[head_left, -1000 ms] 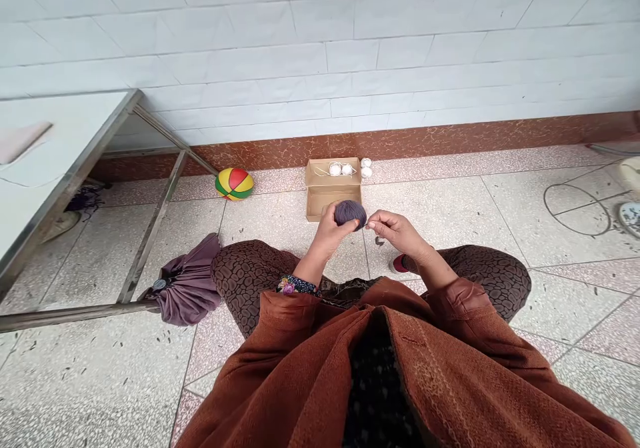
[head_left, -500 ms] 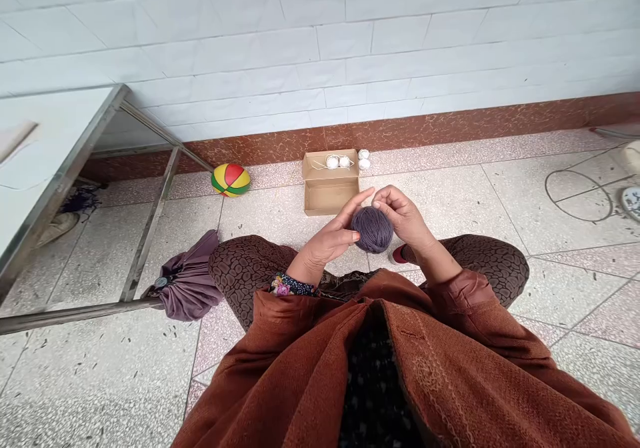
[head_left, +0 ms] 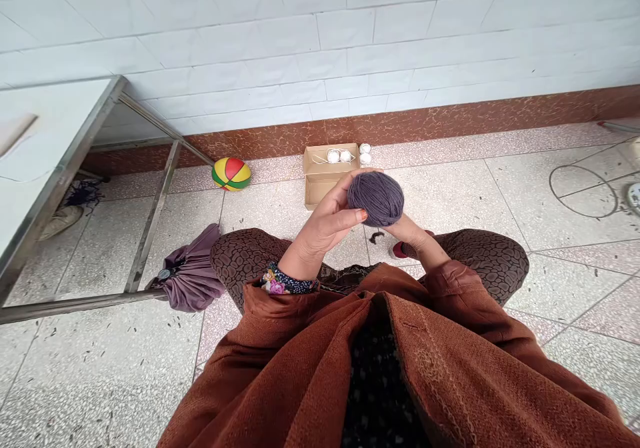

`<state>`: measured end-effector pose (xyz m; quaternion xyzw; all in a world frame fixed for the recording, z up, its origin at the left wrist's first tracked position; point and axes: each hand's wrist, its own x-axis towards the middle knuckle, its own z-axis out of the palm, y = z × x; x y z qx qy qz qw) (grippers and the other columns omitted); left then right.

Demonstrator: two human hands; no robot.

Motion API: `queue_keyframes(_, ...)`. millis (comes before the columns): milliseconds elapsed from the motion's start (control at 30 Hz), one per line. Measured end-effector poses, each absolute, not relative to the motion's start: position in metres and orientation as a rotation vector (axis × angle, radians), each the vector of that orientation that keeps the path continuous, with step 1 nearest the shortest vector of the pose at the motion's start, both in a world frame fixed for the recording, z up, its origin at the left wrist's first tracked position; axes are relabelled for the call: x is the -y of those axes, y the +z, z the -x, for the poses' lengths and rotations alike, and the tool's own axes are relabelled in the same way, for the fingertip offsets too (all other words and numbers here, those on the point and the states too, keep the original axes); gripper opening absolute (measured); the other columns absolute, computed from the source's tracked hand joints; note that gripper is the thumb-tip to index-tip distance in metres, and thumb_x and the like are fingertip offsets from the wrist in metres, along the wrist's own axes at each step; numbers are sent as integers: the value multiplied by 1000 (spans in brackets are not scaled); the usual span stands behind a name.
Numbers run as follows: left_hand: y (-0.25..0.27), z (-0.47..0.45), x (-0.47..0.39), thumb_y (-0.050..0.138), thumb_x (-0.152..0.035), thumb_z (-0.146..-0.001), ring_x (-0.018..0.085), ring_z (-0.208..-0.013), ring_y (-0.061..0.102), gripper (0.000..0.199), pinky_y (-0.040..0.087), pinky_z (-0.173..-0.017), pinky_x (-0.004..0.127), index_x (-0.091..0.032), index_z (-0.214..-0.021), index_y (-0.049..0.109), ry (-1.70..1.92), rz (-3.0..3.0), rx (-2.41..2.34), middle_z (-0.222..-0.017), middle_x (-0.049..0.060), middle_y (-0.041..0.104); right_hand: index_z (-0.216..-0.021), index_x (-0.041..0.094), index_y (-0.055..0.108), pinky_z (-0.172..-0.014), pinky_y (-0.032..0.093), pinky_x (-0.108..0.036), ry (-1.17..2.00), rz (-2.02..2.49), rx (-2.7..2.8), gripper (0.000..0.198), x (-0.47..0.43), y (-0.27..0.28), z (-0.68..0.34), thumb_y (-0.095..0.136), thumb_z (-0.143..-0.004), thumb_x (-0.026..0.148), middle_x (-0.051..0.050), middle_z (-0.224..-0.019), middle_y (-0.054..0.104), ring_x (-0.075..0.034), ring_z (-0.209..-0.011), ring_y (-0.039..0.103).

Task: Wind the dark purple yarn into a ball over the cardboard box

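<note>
A ball of dark purple-grey yarn [head_left: 376, 199] is held up in front of me, above the floor. My left hand [head_left: 333, 218] grips it from the left, with the thumb across its near side and the fingers behind it. At the ball's lower right, my right hand [head_left: 407, 229] reaches behind and under it. The ball hides the right fingers, so their grip does not show. A small dark scrap [head_left: 376, 236] appears below the ball, too small to make out.
An open cardboard box [head_left: 316, 191] stands by the wall, white yarn balls [head_left: 339, 157] on its lid and more white balls [head_left: 365, 153] beside it. Leftward are a colourful ball [head_left: 231, 174], a folded purple umbrella [head_left: 193, 271] and a metal-framed table [head_left: 75, 148]. A wire ring [head_left: 553, 185] lies right.
The yarn ball has been raised and turned, showing a longer oval side. My right hand has gone from pinching at its top right to behind and below it. My left hand keeps hold.
</note>
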<state>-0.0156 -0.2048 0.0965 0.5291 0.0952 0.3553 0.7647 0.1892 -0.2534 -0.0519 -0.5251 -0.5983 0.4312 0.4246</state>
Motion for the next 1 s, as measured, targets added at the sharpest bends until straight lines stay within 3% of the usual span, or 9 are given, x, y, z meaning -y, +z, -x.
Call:
queue_keyframes(200,115,12,203,82,-49,-72,34,-133,53,68,45,-110,49,-24,-132,61,741,-1222,-218,-131,10,62,-82,20,75,-96,52,-43,1142,1621,1376,37,259,-113,-189,60,-91,53,-11,-95,75,-28,-97,69)
queue_keyframes(433,125,7,196,83,-47,-72,34,-134,52,67,42,-111,50,-25,-131,60,801,-1235,-241,-132,9,61,-89,20,70,-90,51,-40,1107,1622,1229,41,261,-130,-195,55,-88,58,-7,-93,72,-23,-89,63)
queue_keyframes(567,109,7,184,84,-38,-70,30,-128,56,64,41,-111,47,-21,-127,61,828,-1154,-368,-127,10,64,-106,22,64,-93,50,-41,1183,1455,1254,38,263,-110,-191,65,-85,53,-6,-100,70,-22,-96,63)
queue_keyframes(700,87,7,180,83,-33,-70,28,-117,62,56,46,-104,42,-16,-120,65,740,-1031,-430,-116,11,69,-127,25,53,-102,45,-44,1220,1140,1424,54,259,-65,-170,76,-83,45,-6,-107,68,-23,-110,62)
queue_keyframes(800,74,10,178,82,-30,-70,26,-111,64,51,47,-99,40,-15,-117,67,744,-967,-473,-109,11,71,-122,26,52,-80,53,-35,1245,1064,1341,42,259,-35,-155,65,-92,52,0,-89,63,-18,-82,62)
queue_keyframes(867,66,15,175,81,-28,-69,25,-108,65,50,47,-99,40,-15,-115,68,785,-930,-518,-107,10,71,-118,26,55,-64,49,-29,1212,1130,1291,35,262,-21,-150,52,-99,56,3,-75,54,-14,-63,53)
queue_keyframes(1000,47,26,167,81,-28,-67,24,-104,64,47,46,-99,40,-14,-110,67,858,-914,-664,-107,10,70,-103,23,67,-66,48,-30,1043,1260,1547,36,273,3,-151,49,-102,54,-1,-78,60,-16,-67,55)
